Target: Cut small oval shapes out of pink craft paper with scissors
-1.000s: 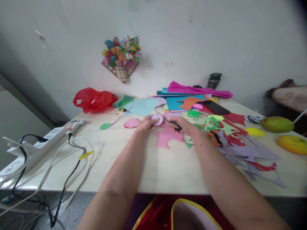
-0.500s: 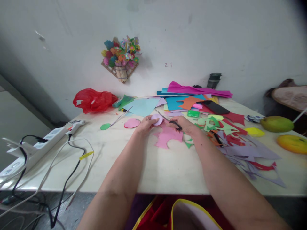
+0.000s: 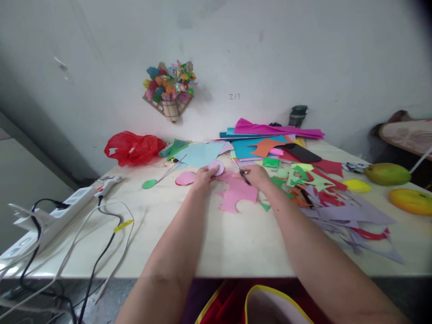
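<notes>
Pinched in my left hand is a lilac paper circle, held just above the table. My right hand grips a pair of scissors by the black handles, the blades pointing up and to the left, apart from the circle. Under and between both hands lies a pink sheet with round pieces cut out of it. Left of my left hand rest a pink circle with a red edge showing beneath it, and a green circle beside a thin stick.
Paper scraps are heaped to the right, near two mangoes. Coloured sheets and a black phone lie at the back. A red plastic bag sits back left; a power strip with cables runs along the left edge.
My left hand has moved slightly left with the lilac circle, and the scissors now stand farther from it. The camera view has tilted a little upward.
</notes>
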Tool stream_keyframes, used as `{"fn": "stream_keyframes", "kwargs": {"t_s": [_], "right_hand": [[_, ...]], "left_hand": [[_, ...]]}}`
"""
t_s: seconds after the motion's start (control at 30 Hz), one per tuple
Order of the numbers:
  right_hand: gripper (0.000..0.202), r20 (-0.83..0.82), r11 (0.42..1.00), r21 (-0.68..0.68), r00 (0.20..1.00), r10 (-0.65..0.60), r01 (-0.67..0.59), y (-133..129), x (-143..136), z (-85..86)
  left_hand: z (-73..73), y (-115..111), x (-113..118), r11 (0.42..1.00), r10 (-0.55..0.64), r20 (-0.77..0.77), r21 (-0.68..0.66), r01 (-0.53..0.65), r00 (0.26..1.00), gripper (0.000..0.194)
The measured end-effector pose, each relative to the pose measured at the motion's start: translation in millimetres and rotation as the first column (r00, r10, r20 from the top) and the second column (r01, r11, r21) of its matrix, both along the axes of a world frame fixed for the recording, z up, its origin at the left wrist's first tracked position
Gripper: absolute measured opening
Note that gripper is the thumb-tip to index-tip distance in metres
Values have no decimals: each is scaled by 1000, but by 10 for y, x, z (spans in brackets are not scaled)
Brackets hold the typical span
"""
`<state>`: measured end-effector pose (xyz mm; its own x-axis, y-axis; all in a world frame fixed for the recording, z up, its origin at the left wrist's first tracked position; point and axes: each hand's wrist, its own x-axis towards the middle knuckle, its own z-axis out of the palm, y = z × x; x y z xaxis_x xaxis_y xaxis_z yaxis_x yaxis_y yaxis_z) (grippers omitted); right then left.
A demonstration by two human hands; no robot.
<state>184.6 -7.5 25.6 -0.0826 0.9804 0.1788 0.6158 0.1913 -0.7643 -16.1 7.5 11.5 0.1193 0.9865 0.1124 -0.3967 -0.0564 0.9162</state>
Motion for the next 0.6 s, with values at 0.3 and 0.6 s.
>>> {"fn": "stream_keyframes", "kwargs": {"t_s": [0.3, 0.6], "right_hand": [[26, 444, 990, 135, 891, -97, 40, -99, -110, -7], [18, 508, 998, 63, 861, -25, -7, -138, -128, 19]], "left_hand": [[4, -23, 35, 1000, -17, -18, -14, 16, 1000, 27], [-17, -27, 66, 998, -65, -60, 14, 66, 996, 31]]}}
